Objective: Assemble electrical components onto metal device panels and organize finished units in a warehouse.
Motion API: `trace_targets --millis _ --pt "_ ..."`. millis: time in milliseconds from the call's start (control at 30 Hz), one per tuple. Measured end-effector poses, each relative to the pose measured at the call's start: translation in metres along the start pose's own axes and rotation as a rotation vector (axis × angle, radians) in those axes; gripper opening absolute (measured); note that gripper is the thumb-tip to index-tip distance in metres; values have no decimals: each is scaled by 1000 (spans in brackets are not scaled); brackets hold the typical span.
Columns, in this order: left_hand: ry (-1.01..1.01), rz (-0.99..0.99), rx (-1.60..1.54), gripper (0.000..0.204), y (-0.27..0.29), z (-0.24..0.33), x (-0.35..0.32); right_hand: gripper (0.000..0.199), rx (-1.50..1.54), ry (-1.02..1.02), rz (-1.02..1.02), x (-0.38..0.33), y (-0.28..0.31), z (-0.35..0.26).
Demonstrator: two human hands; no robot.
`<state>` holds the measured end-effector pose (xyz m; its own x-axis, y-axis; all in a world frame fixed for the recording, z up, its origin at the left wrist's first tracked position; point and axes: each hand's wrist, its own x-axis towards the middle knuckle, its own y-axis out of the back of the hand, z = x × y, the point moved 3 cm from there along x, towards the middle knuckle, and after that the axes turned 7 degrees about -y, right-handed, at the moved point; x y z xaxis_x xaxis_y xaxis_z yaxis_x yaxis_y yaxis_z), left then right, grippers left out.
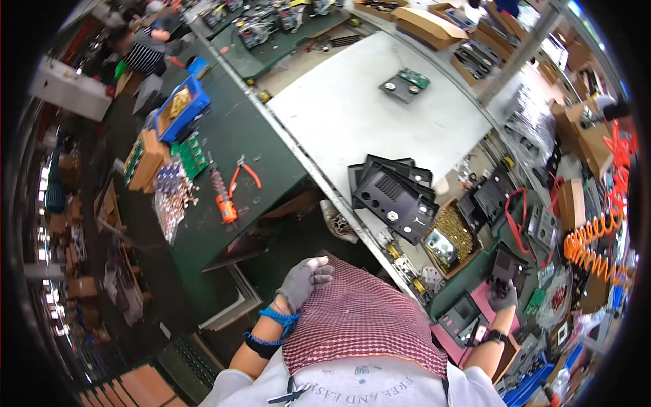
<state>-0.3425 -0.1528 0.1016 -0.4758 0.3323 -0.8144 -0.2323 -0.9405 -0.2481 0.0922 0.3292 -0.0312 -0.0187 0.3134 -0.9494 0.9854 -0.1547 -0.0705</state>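
Note:
My left hand, in a grey glove, rests against the checked apron at my waist. Its fingers are curled in, and nothing shows in them. Out to the right, my right hand, gloved too, grips the near end of a black plastic housing. The fingertips are partly hidden. Just left of that hand, another dark housing with a window lies on a pink sheet. A small green circuit board is to the right of the hand.
Black panels are stacked at the white table's near edge; a box of brass-coloured screws is beside them. An electric screwdriver, red-handled pliers and a blue bin occupy the green bench. An orange coiled hose hangs right.

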Motion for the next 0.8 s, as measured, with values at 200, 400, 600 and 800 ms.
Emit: trace_targets --millis 200,400,600,800 --pt "-48 -42 73 28 -23 8 17 12 220 59 280 20 -36 -2" --pt "-205 -9 174 20 -67 51 68 3 437 258 -12 5 -33 9" --pt "-565 -151 465 26 -81 113 131 19 486 152 -154 -52 -44 54" --pt "-607 -208 671 24 -124 165 167 22 361 322 -171 -157 -87 180"
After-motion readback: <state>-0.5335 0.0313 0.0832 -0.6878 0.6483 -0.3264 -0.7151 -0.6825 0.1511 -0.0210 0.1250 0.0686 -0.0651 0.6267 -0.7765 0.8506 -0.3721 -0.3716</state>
